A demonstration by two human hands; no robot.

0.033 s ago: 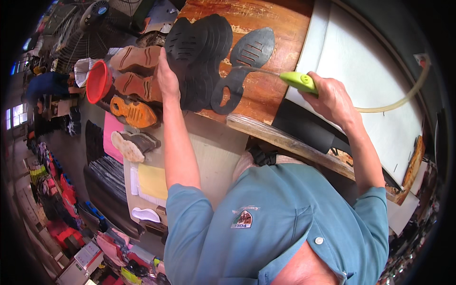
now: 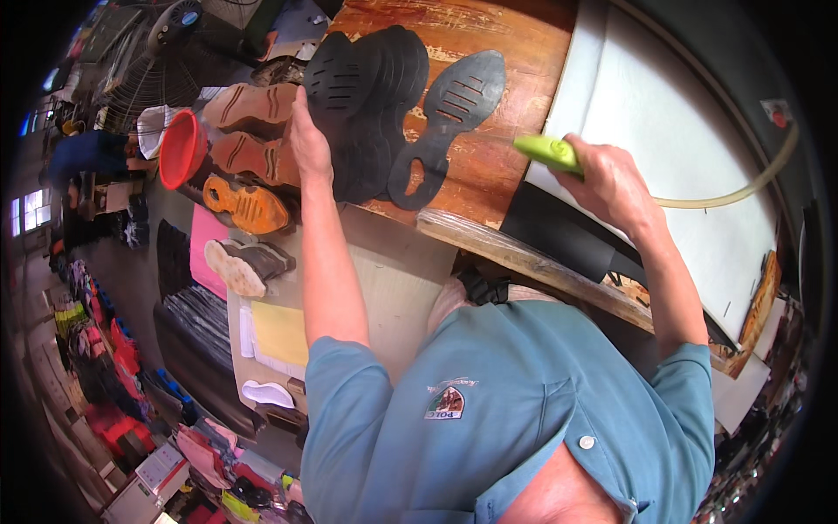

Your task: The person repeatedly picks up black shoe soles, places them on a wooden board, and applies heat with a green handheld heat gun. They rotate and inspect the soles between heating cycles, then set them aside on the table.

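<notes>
My left hand (image 2: 311, 144) is at the left end of a row of overlapping black shoe soles (image 2: 371, 96). Its fingers are straight and open, against the edge of the soles or very close to it. One black slotted sole (image 2: 458, 96) lies apart to their right, flat on the wooden tabletop. In my right hand (image 2: 608, 179) is a lime-green air blow gun (image 2: 550, 153), gripped from behind and aimed left above the table. A pale hose (image 2: 733, 194) trails from that hand to the right. The gun is smeared by motion, and its thin nozzle cannot be made out.
Left of my left hand lie brown sole stacks (image 2: 249, 157) and an orange sole piece (image 2: 249, 208), beside a red bowl (image 2: 181, 150). A fan (image 2: 157, 79) stands farther left. On the right, a white board (image 2: 681, 131) adjoins the wooden table (image 2: 524, 52).
The blow gun's thin nozzle, earlier visible reaching over the single sole, no longer shows. The hose has shifted slightly. My left hand has hardly moved.
</notes>
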